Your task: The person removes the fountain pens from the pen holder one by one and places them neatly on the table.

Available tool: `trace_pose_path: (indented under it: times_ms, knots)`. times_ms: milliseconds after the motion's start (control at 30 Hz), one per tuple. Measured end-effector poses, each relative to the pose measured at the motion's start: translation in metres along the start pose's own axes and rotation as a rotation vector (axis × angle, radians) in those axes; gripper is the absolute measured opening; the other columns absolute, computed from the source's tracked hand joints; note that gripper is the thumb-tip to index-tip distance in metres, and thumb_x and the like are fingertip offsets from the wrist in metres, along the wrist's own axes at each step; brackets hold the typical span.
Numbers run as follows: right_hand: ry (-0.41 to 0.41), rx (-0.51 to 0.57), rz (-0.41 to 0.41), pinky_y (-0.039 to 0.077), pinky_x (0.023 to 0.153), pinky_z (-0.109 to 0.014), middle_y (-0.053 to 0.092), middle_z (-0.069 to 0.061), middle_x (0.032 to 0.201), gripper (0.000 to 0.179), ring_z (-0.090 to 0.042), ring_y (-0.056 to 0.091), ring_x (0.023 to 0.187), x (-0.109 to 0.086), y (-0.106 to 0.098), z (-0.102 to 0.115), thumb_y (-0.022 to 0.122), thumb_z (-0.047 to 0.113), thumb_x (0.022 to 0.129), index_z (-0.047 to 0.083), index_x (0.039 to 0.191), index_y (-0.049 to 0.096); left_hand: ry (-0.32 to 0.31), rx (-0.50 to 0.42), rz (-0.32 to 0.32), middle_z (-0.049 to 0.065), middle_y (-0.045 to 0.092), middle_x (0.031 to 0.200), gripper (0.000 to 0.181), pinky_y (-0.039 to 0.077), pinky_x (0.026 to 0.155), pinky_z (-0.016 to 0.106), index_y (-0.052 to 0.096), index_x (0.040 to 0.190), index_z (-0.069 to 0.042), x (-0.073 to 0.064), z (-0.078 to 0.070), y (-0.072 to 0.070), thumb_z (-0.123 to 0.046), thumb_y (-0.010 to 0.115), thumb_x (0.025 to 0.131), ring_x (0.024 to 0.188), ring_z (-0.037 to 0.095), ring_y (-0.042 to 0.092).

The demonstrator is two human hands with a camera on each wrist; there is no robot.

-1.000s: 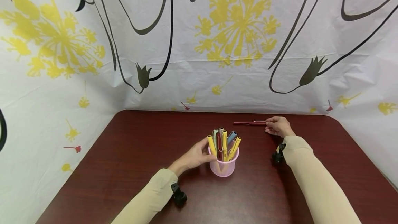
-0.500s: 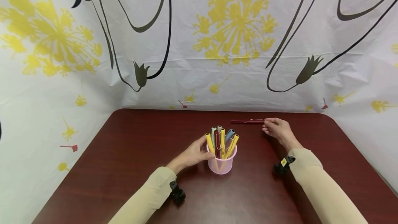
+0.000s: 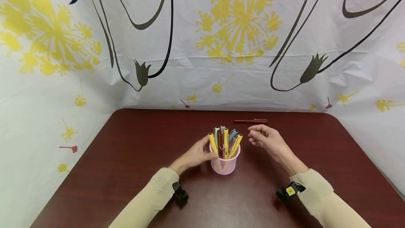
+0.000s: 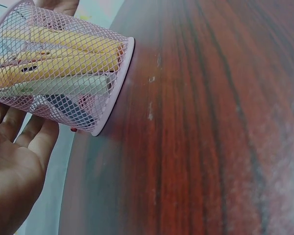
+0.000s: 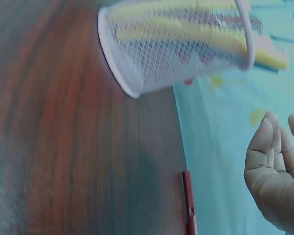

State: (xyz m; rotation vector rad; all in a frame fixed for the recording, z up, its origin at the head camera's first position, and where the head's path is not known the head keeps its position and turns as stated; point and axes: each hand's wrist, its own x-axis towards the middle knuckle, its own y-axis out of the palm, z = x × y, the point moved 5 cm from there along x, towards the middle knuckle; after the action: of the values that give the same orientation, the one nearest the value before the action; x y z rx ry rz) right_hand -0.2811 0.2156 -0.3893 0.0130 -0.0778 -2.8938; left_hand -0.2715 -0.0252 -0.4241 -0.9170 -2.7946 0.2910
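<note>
Left hand grips the pink mesh pen cup by its left side, fingers curved behind the mesh and thumb near the rim on the near side. Cup upright on the dark red-brown table; in it, a cluster of pens: three yellow pens, one blue pen, one pale green pen, one dark red pen. Right hand is raised to the right of the cup, fingers bent loosely, thumb apart from them in the right wrist view, nothing seen between. Key relation: the loose red pen lies flat on the table near the far edge, just beyond the right fingertips and apart from them. Its long axis runs left to right, roughly parallel to that edge, clip toward the right end. Right hand is the nearer of the two; left hand is on the other side of the cup. Height of right fingertips over the table: cannot tell.
</note>
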Motion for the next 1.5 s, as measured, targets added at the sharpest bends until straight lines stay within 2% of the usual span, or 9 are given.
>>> trace_pose_path:
  times_ms: [233, 500, 767, 833, 1067, 1133, 1267, 1367, 1500]
  knots:
    - [-0.055, -0.212, 0.027, 0.056, 0.073, -0.028, 0.065, 0.004, 0.09, 0.037, -0.009, 0.064, 0.08, -0.006, 0.019, 0.005, 0.062, 0.012, 0.091, -0.012, 0.116, 0.051, -0.009, -0.028, 0.006, 0.017, 0.039, 0.144, 0.088, 0.041, 0.103, 0.037, 0.026, 0.147, -0.005, 0.0, 0.001, 0.0, -0.041, 0.071, 0.081, 0.129, 0.028, 0.043]
    - [-0.08, -0.212, 0.051, 0.055, 0.071, -0.024, 0.063, 0.006, 0.091, 0.033, -0.011, 0.064, 0.082, -0.007, 0.03, 0.006, 0.062, 0.008, 0.09, -0.011, 0.114, 0.051, -0.024, -0.023, 0.003, 0.014, 0.039, 0.145, 0.086, 0.041, 0.103, 0.034, 0.026, 0.148, -0.008, -0.001, 0.001, 0.001, -0.04, 0.071, 0.081, 0.13, 0.026, 0.043]
    - [-0.088, -0.213, 0.053, 0.053, 0.065, -0.023, 0.062, 0.007, 0.082, 0.026, -0.007, 0.058, 0.071, -0.007, 0.039, 0.008, 0.064, 0.005, 0.088, -0.01, 0.106, 0.053, -0.024, -0.03, 0.013, 0.019, 0.037, 0.146, 0.092, 0.04, 0.104, 0.038, 0.022, 0.148, -0.004, 0.0, 0.002, 0.0, -0.042, 0.072, 0.08, 0.13, 0.03, 0.042]
    - [-0.094, -0.215, 0.052, 0.053, 0.064, -0.023, 0.062, 0.007, 0.081, 0.025, -0.006, 0.057, 0.07, -0.007, 0.04, 0.009, 0.065, 0.006, 0.087, -0.009, 0.104, 0.053, -0.027, -0.035, 0.018, 0.02, 0.036, 0.146, 0.093, 0.039, 0.105, 0.039, 0.021, 0.148, -0.002, -0.001, -0.001, 0.001, -0.041, 0.072, 0.079, 0.131, 0.031, 0.041]
    - [-0.095, -0.225, 0.051, 0.054, 0.065, -0.025, 0.062, 0.005, 0.08, 0.025, -0.008, 0.059, 0.071, -0.009, 0.041, 0.01, 0.064, 0.004, 0.088, -0.01, 0.104, 0.053, -0.013, -0.024, 0.011, 0.024, 0.04, 0.142, 0.093, 0.039, 0.105, 0.041, 0.026, 0.144, 0.003, -0.01, -0.029, 0.002, -0.047, 0.07, 0.079, 0.129, 0.033, 0.043]
    - [-0.098, -0.229, 0.05, 0.055, 0.066, -0.026, 0.062, 0.004, 0.08, 0.026, -0.009, 0.06, 0.072, -0.01, 0.041, 0.011, 0.064, 0.004, 0.088, -0.011, 0.105, 0.053, -0.004, -0.034, 0.016, 0.025, 0.04, 0.142, 0.095, 0.039, 0.105, 0.041, 0.026, 0.144, 0.004, -0.01, -0.029, 0.003, -0.049, 0.07, 0.078, 0.129, 0.034, 0.043]
    - [-0.116, -0.233, 0.048, 0.056, 0.068, -0.027, 0.063, 0.004, 0.081, 0.028, -0.01, 0.063, 0.074, -0.011, 0.04, 0.014, 0.064, 0.003, 0.088, -0.014, 0.106, 0.052, 0.005, -0.053, 0.018, 0.024, 0.039, 0.143, 0.097, 0.039, 0.105, 0.041, 0.025, 0.145, 0.004, -0.005, -0.014, 0.002, -0.049, 0.07, 0.077, 0.13, 0.035, 0.042]
    - [-0.134, -0.232, 0.044, 0.055, 0.067, -0.025, 0.064, 0.004, 0.082, 0.028, -0.011, 0.064, 0.074, -0.012, 0.039, 0.019, 0.063, 0.004, 0.088, -0.015, 0.107, 0.052, 0.005, -0.061, 0.017, 0.024, 0.038, 0.144, 0.093, 0.039, 0.105, 0.04, 0.024, 0.145, 0.003, 0.0, -0.002, 0.001, -0.042, 0.072, 0.079, 0.13, 0.034, 0.041]
    - [-0.161, -0.211, 0.026, 0.056, 0.067, -0.025, 0.064, 0.005, 0.082, 0.027, -0.009, 0.063, 0.073, -0.014, 0.035, 0.027, 0.063, 0.004, 0.088, -0.013, 0.106, 0.053, -0.008, -0.047, 0.004, 0.02, 0.041, 0.142, 0.084, 0.041, 0.104, 0.036, 0.026, 0.146, -0.002, 0.0, 0.0, 0.0, -0.033, 0.071, 0.083, 0.129, 0.03, 0.044]
